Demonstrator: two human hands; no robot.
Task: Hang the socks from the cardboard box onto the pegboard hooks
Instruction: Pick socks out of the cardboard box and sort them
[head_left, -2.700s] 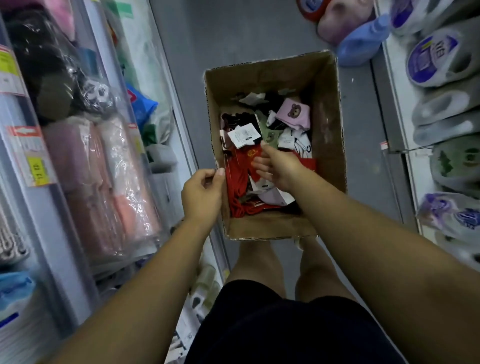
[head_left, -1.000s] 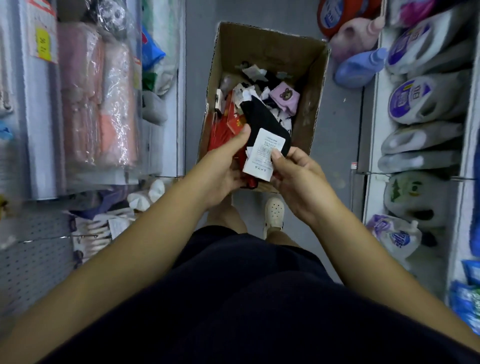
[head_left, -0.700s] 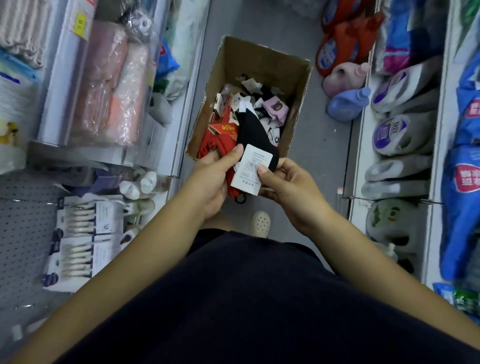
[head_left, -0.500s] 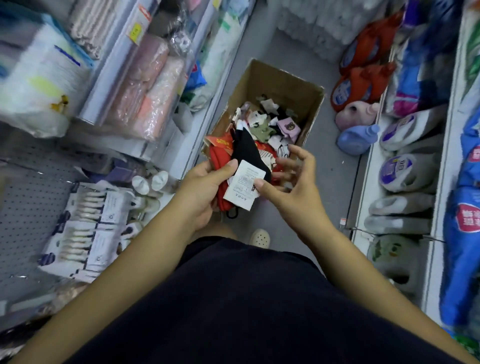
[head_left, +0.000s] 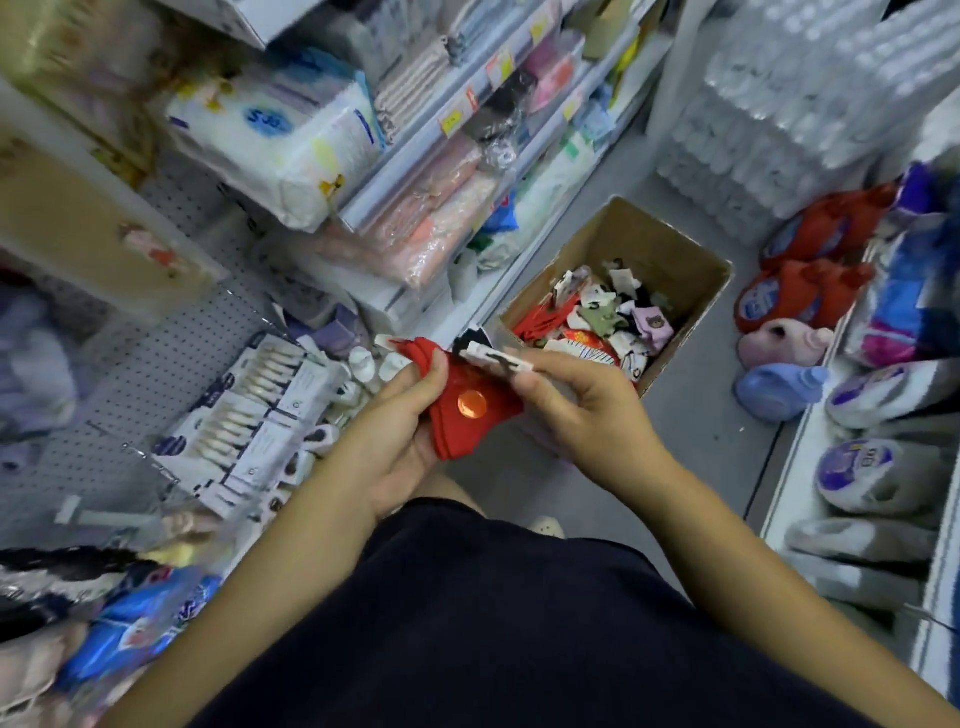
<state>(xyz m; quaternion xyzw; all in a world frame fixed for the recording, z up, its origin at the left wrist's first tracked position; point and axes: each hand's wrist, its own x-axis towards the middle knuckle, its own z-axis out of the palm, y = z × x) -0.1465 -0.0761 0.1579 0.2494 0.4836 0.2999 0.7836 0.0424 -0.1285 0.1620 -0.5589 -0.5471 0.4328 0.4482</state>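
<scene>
My left hand (head_left: 402, 431) grips a bundle of red socks (head_left: 467, 410) with a round orange sticker, held above my lap. My right hand (head_left: 576, 410) pinches a black sock pair with a white label (head_left: 491, 356) just right of the red bundle. The open cardboard box (head_left: 691, 306) sits on the floor beyond my hands, holding several more socks: red, pink, green and black-and-white pairs. The grey pegboard (head_left: 171, 364) with thin wire hooks (head_left: 150, 462) is to the left; white packaged goods (head_left: 260, 410) hang on it.
Shelves on the left hold tissue packs (head_left: 280, 140) and wrapped towels (head_left: 436, 223). Detergent bottles (head_left: 800, 296) stand on the floor and on the right shelf (head_left: 872, 478). A pack of water bottles (head_left: 779, 119) blocks the aisle's far end. Grey floor (head_left: 691, 431) lies right of the box.
The view has swung up and left toward the pegboard. My hands have lifted the socks away from the box; my right hand now holds the black pair apart from the red bundle.
</scene>
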